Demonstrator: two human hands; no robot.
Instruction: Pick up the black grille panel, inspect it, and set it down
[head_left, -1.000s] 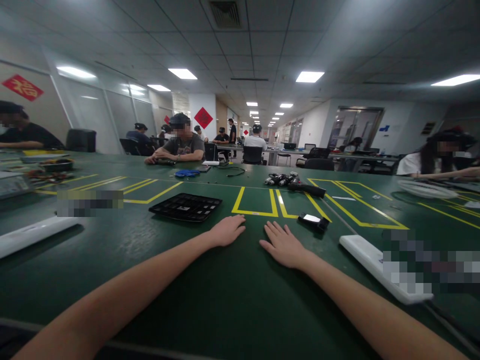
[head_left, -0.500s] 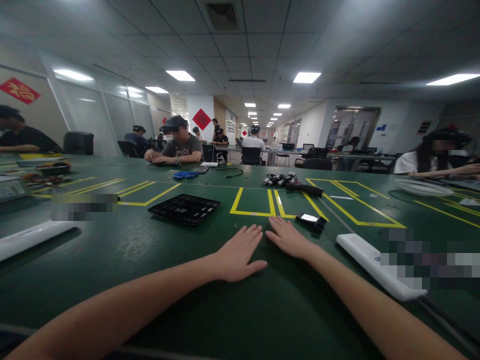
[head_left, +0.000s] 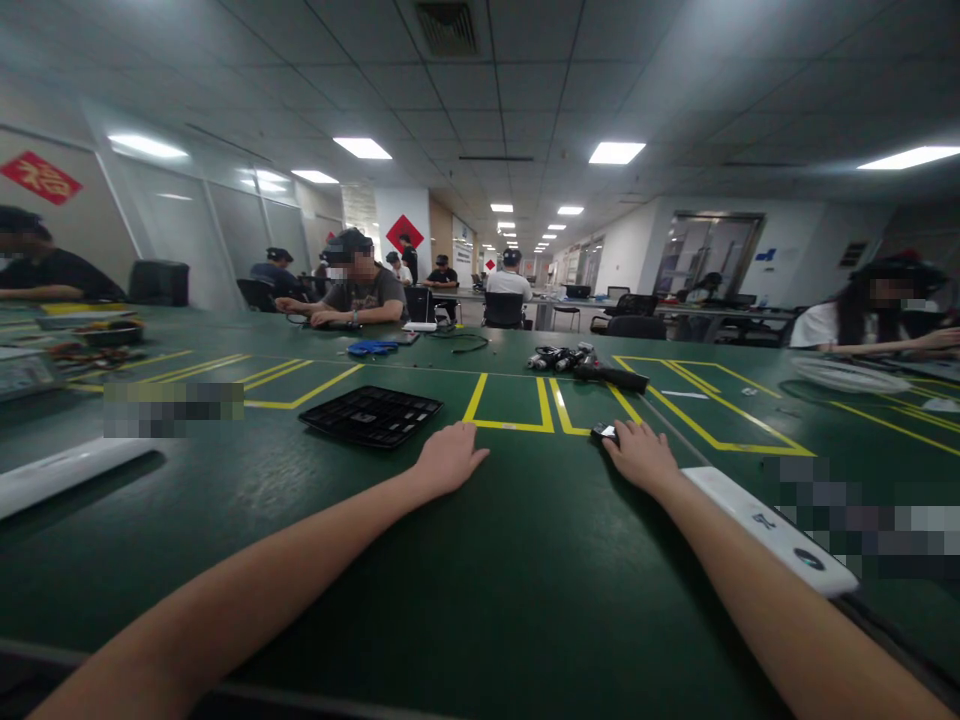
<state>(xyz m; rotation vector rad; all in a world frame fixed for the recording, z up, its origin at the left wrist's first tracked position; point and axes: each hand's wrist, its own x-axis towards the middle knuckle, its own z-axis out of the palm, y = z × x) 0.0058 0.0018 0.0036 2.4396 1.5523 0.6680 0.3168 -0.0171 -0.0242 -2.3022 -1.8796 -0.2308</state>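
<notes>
My left hand (head_left: 451, 458) lies low over the green table (head_left: 525, 570), just right of a flat black plastic panel with a ribbed inner side (head_left: 371, 415). Its fingers point forward, the thumb stands away from them, and it holds nothing visible. To the right, my right hand (head_left: 643, 456) covers most of a small black device with a white label (head_left: 602, 432). The fingers reach over its far side and the thumb is at its near left; only the left end shows. The device rests on the table beside the yellow tape lines.
A white power strip (head_left: 772, 530) lies by my right forearm; another white bar (head_left: 75, 475) is at left. Ahead are a bundle of black cables (head_left: 559, 358), a black cylindrical handle (head_left: 611, 378) and a blue item (head_left: 371, 348). Several people sit around the tables.
My hands have moved apart from the middle. The left went left and forward towards the black panel; the right went right onto the small black device, which stays in place.
</notes>
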